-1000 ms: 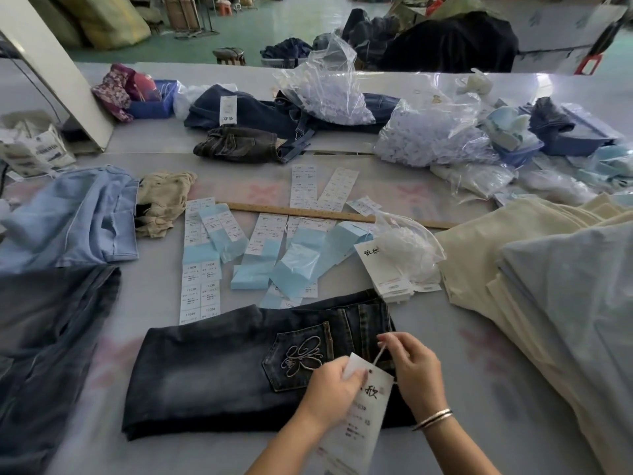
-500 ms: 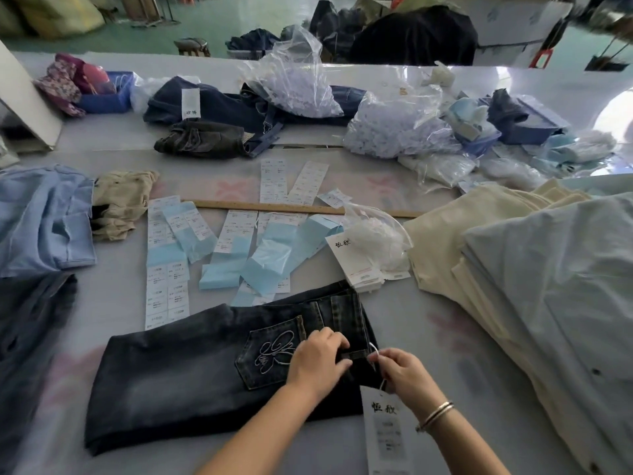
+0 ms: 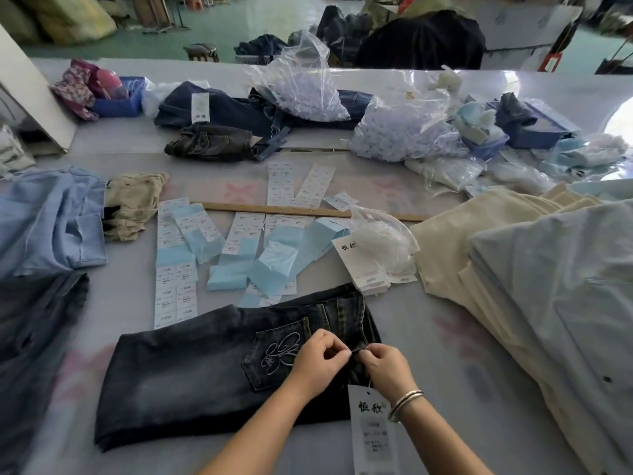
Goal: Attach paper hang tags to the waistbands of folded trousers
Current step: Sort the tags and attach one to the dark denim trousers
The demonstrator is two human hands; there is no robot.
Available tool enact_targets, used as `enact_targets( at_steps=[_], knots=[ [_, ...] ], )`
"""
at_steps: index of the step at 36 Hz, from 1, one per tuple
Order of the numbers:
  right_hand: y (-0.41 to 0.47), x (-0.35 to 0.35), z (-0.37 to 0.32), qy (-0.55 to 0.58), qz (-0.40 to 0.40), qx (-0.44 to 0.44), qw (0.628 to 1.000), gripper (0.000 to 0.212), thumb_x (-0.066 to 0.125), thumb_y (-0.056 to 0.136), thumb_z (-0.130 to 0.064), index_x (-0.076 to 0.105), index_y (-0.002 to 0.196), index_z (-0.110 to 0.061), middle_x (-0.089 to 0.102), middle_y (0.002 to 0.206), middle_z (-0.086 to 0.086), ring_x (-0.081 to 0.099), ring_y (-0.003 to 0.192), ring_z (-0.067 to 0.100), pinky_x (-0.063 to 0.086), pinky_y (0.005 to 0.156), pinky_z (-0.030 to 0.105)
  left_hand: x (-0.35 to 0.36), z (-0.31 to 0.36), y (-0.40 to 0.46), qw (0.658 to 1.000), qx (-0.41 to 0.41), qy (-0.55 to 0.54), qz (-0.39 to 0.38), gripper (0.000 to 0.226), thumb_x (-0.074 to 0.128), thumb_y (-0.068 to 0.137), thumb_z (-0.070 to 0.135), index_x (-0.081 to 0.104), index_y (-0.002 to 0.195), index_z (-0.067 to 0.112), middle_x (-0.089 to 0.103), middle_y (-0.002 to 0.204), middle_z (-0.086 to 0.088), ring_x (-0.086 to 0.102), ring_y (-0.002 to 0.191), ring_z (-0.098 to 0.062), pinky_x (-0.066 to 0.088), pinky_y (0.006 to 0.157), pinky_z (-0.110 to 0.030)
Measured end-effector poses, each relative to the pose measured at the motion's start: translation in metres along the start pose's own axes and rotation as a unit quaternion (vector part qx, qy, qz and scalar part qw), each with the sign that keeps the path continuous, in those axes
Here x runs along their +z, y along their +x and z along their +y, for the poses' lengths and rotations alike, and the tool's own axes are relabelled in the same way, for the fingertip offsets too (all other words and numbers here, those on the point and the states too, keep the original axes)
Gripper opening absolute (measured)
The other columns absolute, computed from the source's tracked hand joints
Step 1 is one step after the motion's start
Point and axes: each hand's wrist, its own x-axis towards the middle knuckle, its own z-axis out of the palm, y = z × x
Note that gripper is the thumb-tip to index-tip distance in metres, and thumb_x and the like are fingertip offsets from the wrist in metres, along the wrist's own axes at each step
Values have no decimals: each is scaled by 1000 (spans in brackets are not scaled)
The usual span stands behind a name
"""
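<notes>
At the near edge of the table (image 3: pixel 428 323) I have one pair of dark jeans (image 3: pixel 191 368) folded flat, waistband (image 3: pixel 352 317) turned toward the right so both hands can meet on it. My left hand (image 3: pixel 317 361) is curled, its thumb and forefinger pinched together at the band just beside the embroidered pocket (image 3: pixel 277 354); my right hand (image 3: pixel 385 366) is curled the same way, touching the left almost fingertip to fingertip. What they pinch looks like the tag's thin string, though it is too fine for me to be sure. I judge they are working that string through a belt loop or closing it, which is why both hands crowd one spot.

One hang tag (image 3: pixel 371 430) hangs below my right wrist, lying on the table off the jeans' near edge, its hole uppermost toward the fingers, so it is tethered but not yet settled.

Within reach beyond the jeans I count one stack of spare tags (image 3: pixel 363 265), one small bag of fasteners (image 3: pixel 383 241) on it, one wooden ruler (image 3: pixel 308 211), and several strips of stickers (image 3: pixel 174 269). To the right rises one tall pile of pale trousers (image 3: pixel 548 269), probably waiting their turn; I cannot count its layers.
</notes>
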Motion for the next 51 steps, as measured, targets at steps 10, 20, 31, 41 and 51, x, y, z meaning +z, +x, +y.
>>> enact_targets(
  at_steps=[10,20,31,41,51],
  knots=[
    [3,2,-1,-51,1,-35,998,29,54,88,-17,47,60,-13,46,55,1,38,54,14,30,52,27,-2,-2,11,999,-12,-40,-12,13,67,89,17,61,96,26,59,79,7,54,69,1,45,71,-11],
    [6,2,7,-67,-11,-62,996,29,58,89,-22,56,64,-8,57,59,3,45,54,11,37,52,22,2,-6,7,996,-39,-84,-20,21,57,95,10,67,99,28,66,85,6,61,82,-6,46,78,-12],
    [-2,13,13,163,-4,-35,986,27,60,91,-15,54,65,-13,45,52,0,36,48,12,29,46,23,-2,-2,6,994,-4,-109,1,20,68,88,14,64,87,34,59,75,6,56,70,0,46,73,-13],
    [2,5,11,185,-71,-46,979,22,52,96,-13,55,75,-7,41,54,0,35,45,9,29,41,21,-15,6,3,996,80,-42,-5,20,68,88,14,68,95,33,62,71,11,56,64,1,46,69,-13],
    [4,-4,10,204,-54,-23,977,24,51,96,-10,65,75,-9,57,55,-1,44,46,9,36,45,20,-10,4,5,993,34,-73,84,10,66,90,16,65,82,21,67,77,10,61,75,0,47,72,-13]
  ],
)
